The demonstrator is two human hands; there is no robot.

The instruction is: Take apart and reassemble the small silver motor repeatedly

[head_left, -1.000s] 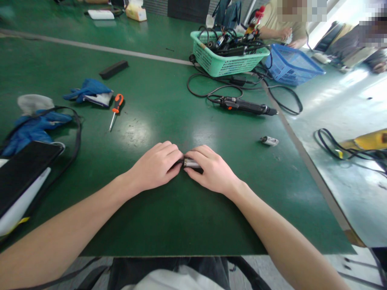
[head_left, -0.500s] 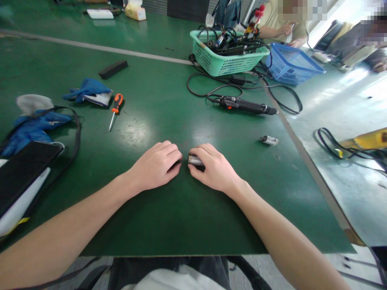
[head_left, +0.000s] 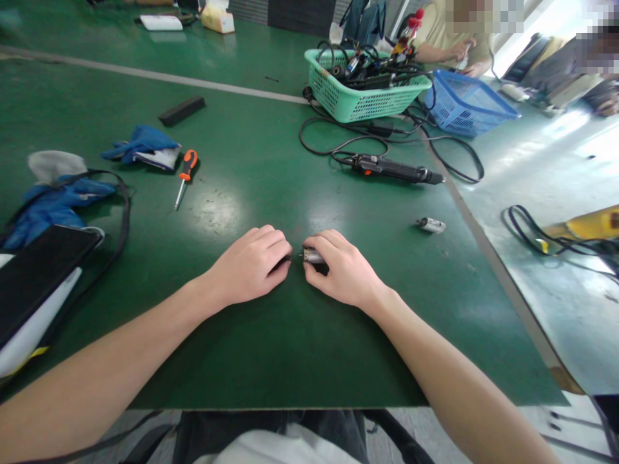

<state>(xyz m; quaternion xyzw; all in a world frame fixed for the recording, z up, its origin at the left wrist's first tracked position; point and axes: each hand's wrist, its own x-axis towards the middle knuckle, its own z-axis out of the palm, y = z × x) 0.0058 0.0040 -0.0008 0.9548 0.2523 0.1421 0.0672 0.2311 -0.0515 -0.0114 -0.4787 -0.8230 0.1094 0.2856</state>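
Observation:
Both my hands rest on the green table (head_left: 271, 348) near its front middle. My right hand (head_left: 341, 267) is closed round a small silver metal cylinder (head_left: 312, 256), whose left end pokes out between thumb and forefinger. My left hand (head_left: 251, 264) lies knuckles-up just left of it, fingers curled over a dark part (head_left: 286, 259) that is mostly hidden. A small gap separates the two pieces.
A second small silver cylinder (head_left: 430, 224) lies to the right. Beyond are a corded electric screwdriver (head_left: 394, 169), an orange-handled screwdriver (head_left: 184, 175), blue gloves (head_left: 140, 145), a green basket (head_left: 362, 93) of tools and a blue basket (head_left: 467, 103). Other people sit at the far right.
The silver cylinder in my right hand has drawn slightly right, away from the piece under my left hand, opening a small gap. My left hand has stayed put.

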